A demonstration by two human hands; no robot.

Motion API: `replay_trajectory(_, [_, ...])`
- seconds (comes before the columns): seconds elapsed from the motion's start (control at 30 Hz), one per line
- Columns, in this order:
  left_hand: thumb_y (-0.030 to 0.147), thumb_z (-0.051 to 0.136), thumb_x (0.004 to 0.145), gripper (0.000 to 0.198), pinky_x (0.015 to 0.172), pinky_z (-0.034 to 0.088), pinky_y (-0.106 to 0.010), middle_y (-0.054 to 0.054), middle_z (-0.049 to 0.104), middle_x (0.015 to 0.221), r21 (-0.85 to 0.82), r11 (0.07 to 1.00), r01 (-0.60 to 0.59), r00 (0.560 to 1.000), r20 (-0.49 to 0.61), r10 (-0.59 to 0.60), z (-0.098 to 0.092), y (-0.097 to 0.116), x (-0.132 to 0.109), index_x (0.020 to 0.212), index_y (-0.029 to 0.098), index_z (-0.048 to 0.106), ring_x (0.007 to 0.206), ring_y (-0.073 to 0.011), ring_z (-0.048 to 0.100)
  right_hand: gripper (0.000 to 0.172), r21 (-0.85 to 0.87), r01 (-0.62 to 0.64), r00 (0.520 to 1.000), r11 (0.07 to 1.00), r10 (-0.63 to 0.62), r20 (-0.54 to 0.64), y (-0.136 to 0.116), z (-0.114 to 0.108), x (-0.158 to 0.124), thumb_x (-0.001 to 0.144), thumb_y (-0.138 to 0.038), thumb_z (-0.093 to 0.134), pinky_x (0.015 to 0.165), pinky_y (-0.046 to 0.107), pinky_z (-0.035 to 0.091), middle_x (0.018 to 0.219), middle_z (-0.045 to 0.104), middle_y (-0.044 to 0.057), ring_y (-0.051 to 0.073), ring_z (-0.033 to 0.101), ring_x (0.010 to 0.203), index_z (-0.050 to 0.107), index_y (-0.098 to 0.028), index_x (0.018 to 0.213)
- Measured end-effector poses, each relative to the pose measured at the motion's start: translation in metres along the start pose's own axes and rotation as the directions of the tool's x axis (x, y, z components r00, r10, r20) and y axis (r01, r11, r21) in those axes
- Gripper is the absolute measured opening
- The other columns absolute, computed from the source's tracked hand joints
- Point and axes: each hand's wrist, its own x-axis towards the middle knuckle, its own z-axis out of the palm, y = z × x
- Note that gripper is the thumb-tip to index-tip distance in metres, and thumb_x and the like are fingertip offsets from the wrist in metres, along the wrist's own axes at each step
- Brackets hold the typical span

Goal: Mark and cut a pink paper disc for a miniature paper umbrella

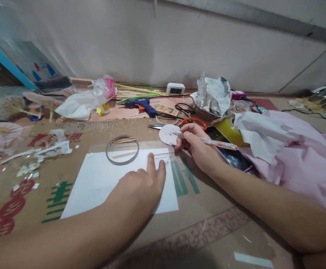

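My left hand (140,185) rests on a white sheet of paper (92,186). Its index finger and thumb are stretched apart at a small clear ruler (160,155), while the other fingers are partly curled. A pen (211,142) with a clear, red-marked barrel is pinched in my right hand (195,144), its tip over a white paper disc (167,133). Lines are drawn on the disc, which lies against my right fingertips; whether they also grip it I cannot tell. Left of my hands, a ring (107,153) surrounds several thin sticks (125,154) on the paper's upper edge.
Printed cardboard (95,129) covers the work surface. Orange-handled scissors (198,120), a blue glue gun (146,106) and a filled metal bowl (204,112) lie behind. A phone (230,153) and pink cloth (294,153) sit right; paper scraps (53,147) lie left.
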Motion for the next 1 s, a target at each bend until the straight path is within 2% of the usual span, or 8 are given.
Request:
replay_trajectory(0.17, [0.003, 0.051, 0.091, 0.067, 0.055, 0.064, -0.034, -0.037, 0.041, 0.152, 0.008, 1.0, 0.001, 1.0, -0.001, -0.001, 0.001, -0.001, 0.002, 0.157, 0.013, 0.042, 0.076, -0.0283, 0.079, 0.013, -0.053, 0.01, 1.0, 0.999, -0.01, 0.013, -0.003, 0.002, -0.002, 0.094, -0.034, 0.057, 0.067, 0.029, 0.046, 0.07, 0.067, -0.005, 0.014, 0.06, 0.067, 0.053, -0.024, 0.102])
replay_trajectory(0.37, [0.001, 0.05, 0.091, 0.068, 0.054, 0.064, -0.033, -0.037, 0.041, 0.152, 0.03, 1.0, -0.008, 1.0, -0.006, 0.008, 0.003, -0.001, 0.0, 0.158, 0.013, 0.041, 0.074, -0.027, 0.079, 0.017, -0.063, -0.019, 1.0, 0.998, 0.019, -0.012, -0.01, 0.008, -0.004, 0.088, -0.036, 0.059, 0.063, 0.028, 0.044, 0.066, 0.065, -0.006, 0.014, 0.058, 0.062, 0.052, -0.024, 0.099])
replay_trajectory(0.57, [0.001, 0.052, 0.09, 0.069, 0.054, 0.064, -0.033, -0.037, 0.042, 0.152, 0.031, 1.0, 0.001, 1.0, -0.024, 0.0, 0.004, 0.0, 0.001, 0.157, 0.014, 0.043, 0.074, -0.0272, 0.079, 0.016, -0.087, -0.018, 1.0, 0.996, 0.017, -0.01, -0.013, 0.007, -0.004, 0.089, -0.036, 0.059, 0.062, 0.027, 0.045, 0.066, 0.065, -0.006, 0.013, 0.06, 0.062, 0.053, -0.024, 0.099])
replay_trajectory(0.7, [-0.001, 0.048, 0.09, 0.068, 0.054, 0.064, -0.033, -0.038, 0.042, 0.151, 0.031, 0.999, -0.006, 1.0, -0.026, 0.007, 0.002, 0.0, 0.0, 0.156, 0.012, 0.044, 0.074, -0.0273, 0.079, 0.022, -0.14, -0.058, 0.998, 0.989, 0.062, 0.027, -0.014, 0.007, -0.012, 0.098, -0.045, 0.056, 0.064, 0.028, 0.047, 0.081, 0.074, -0.001, 0.017, 0.069, 0.075, 0.056, -0.026, 0.109])
replay_trajectory(0.8, [0.0, 0.048, 0.091, 0.067, 0.054, 0.064, -0.033, -0.039, 0.041, 0.15, 0.038, 0.999, -0.01, 1.0, -0.014, 0.01, 0.001, 0.0, -0.001, 0.157, 0.012, 0.043, 0.073, -0.0271, 0.078, 0.033, -0.23, 0.012, 0.997, 0.973, 0.005, 0.074, -0.013, 0.009, -0.019, 0.1, -0.055, 0.055, 0.073, 0.031, 0.052, 0.095, 0.077, 0.003, 0.02, 0.072, 0.088, 0.059, -0.027, 0.117])
replay_trajectory(1.0, [0.0, 0.05, 0.091, 0.068, 0.055, 0.063, -0.033, -0.038, 0.042, 0.15, 0.023, 1.0, 0.002, 1.0, -0.023, -0.002, 0.002, 0.0, -0.004, 0.157, 0.012, 0.042, 0.075, -0.028, 0.079, 0.04, -0.292, 0.096, 0.985, 0.952, -0.048, 0.168, -0.01, 0.01, -0.023, 0.1, -0.059, 0.056, 0.087, 0.038, 0.053, 0.101, 0.076, 0.005, 0.023, 0.073, 0.101, 0.059, -0.027, 0.124])
